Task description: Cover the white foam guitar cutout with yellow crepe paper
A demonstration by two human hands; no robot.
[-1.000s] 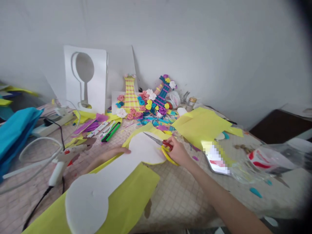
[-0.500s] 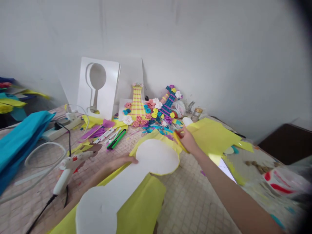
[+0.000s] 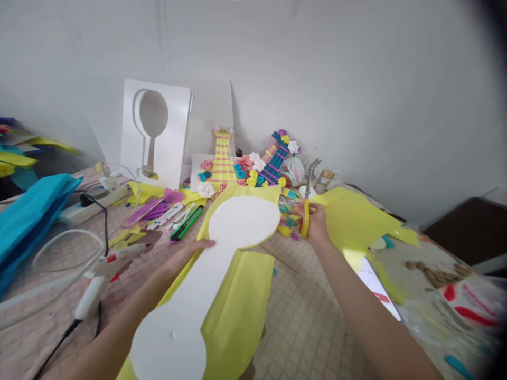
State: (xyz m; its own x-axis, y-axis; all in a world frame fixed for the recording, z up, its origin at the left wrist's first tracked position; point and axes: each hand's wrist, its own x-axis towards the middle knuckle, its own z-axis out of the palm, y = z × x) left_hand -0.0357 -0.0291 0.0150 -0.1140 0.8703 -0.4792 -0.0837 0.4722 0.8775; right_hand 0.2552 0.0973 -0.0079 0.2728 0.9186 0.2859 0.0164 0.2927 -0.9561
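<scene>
A white foam cutout (image 3: 222, 264), round at both ends with a narrow middle, lies on a yellow paper sheet (image 3: 241, 306) on the table. My left hand (image 3: 194, 249) rests flat on the cutout's narrow part, fingers stretched out. My right hand (image 3: 315, 221) is to the right of the upper round end, closed on yellow-handled scissors (image 3: 306, 203) whose blades point up and away from the cutout.
A white glue gun (image 3: 99, 277) with its cable lies at the left, beside blue paper (image 3: 27, 221). Markers (image 3: 174, 214), a white board with a cut-out hole (image 3: 152, 134) and flower-covered craft pieces (image 3: 245, 161) stand behind. More yellow paper (image 3: 356, 219) and plastic bags (image 3: 455, 295) are at the right.
The white cutout has turned so its upper end points further away. My right hand has moved right and up with the scissors, away from the cutout's edge, and the blades now point upward.
</scene>
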